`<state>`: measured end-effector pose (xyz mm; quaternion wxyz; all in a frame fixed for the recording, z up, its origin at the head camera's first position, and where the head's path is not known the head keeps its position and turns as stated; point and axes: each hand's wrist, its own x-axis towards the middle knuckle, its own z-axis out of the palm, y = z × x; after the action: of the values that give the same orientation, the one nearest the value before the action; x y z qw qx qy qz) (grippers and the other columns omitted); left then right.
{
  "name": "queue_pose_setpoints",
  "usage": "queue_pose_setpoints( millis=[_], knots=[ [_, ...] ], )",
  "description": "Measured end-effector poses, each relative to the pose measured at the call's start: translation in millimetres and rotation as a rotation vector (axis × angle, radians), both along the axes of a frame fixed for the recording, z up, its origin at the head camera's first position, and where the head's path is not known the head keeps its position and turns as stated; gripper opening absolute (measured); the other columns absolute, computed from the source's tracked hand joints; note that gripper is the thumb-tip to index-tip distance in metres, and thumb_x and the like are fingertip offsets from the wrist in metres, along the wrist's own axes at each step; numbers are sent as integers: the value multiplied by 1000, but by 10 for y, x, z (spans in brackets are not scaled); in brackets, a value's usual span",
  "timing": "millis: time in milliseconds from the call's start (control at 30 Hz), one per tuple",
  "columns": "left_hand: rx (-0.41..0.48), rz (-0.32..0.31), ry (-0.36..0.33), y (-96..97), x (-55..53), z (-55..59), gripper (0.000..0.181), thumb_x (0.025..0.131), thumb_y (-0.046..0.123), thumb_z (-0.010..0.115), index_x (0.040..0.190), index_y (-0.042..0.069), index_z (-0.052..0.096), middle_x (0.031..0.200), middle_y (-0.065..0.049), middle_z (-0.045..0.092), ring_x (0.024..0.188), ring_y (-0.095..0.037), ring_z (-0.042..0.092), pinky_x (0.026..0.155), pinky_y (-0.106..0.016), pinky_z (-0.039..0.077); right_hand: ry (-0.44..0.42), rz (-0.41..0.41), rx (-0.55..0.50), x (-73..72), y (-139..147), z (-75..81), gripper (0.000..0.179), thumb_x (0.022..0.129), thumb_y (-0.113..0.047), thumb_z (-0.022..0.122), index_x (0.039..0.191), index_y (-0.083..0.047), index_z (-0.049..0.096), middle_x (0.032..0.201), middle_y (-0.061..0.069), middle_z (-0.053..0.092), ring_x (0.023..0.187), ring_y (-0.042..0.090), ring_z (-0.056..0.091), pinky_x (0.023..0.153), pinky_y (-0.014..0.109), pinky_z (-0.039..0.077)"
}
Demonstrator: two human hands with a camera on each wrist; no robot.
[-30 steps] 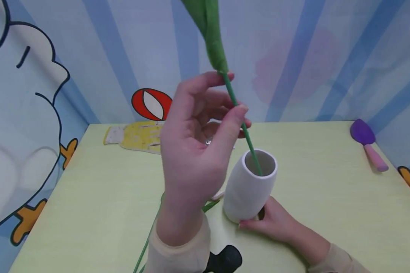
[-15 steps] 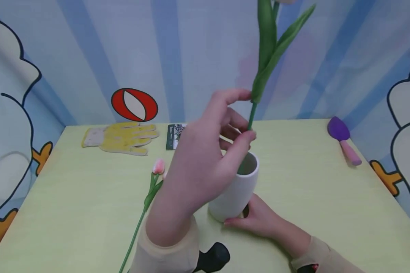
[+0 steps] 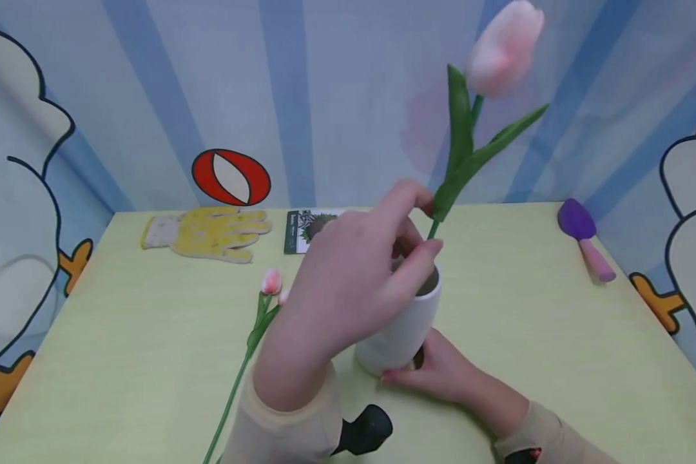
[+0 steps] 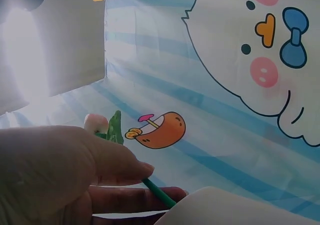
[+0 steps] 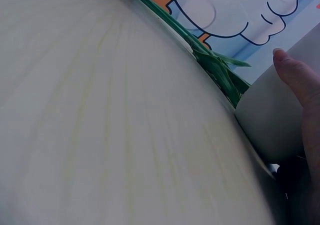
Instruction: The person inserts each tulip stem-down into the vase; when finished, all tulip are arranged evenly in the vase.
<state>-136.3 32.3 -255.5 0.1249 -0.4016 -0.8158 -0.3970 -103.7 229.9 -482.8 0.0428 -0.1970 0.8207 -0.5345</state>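
Seems midway through placing a pink tulip [image 3: 504,51] into the white vase [image 3: 403,335]. With the left hand [image 3: 354,274], pinching it by the stem [image 3: 433,230], above the vase; cannot tell the depth of the hidden lower end. With the right hand [image 3: 446,370], holding the vase near its base, on the worktop [image 3: 528,309]. Probably remaining: lowering the tulip fully, then letting go. Not yet put in: the other tulips [image 3: 271,282], lying beside the left sleeve [image 3: 290,428], partly hidden.

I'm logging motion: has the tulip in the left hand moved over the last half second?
Yes, the tulip moved down: in the head view, its leaf base, then above the back edge of the table, now shows below it.
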Motion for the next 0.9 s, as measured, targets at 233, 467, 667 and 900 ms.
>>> queue_pose_setpoints(
  millis=[233, 467, 667, 900],
  knots=[
    [-127, 23, -47, 25, -16, -2, 17, 102, 24, 63, 116, 17, 59, 89, 14, 75, 74, -2, 63, 61, -26, 48, 22, 5, -5, 3, -3, -13, 67, 82, -22, 89, 138, -21, 52, 130, -4, 65, 120, 15, 62, 107, 30, 48],
    [-299, 87, -47, 71, -62, -67, 13, 99, 32, 67, 107, 22, 63, 103, 11, 64, 97, -10, 55, 70, -31, 50, 17, -3, 1, 32, 14, -48, 66, 82, -21, 89, 137, -20, 53, 129, -4, 65, 119, 12, 61, 107, 28, 47],
    [-353, 122, -27, 72, -88, -62, 17, 101, 39, 65, 106, 22, 64, 105, 10, 61, 94, -12, 53, 69, -31, 49, 46, 14, -26, -3, 3, -51, 70, 81, -17, 90, 140, -21, 52, 130, -2, 65, 120, 14, 61, 107, 29, 48],
    [-262, 173, -69, 68, -98, -66, 21, 100, 40, 66, 108, 21, 65, 96, 11, 63, 81, -8, 56, 63, -31, 49, 48, 15, -15, -12, -3, -50, 73, 81, -18, 90, 142, -22, 50, 132, -3, 64, 121, 14, 61, 108, 30, 47]
  ],
)
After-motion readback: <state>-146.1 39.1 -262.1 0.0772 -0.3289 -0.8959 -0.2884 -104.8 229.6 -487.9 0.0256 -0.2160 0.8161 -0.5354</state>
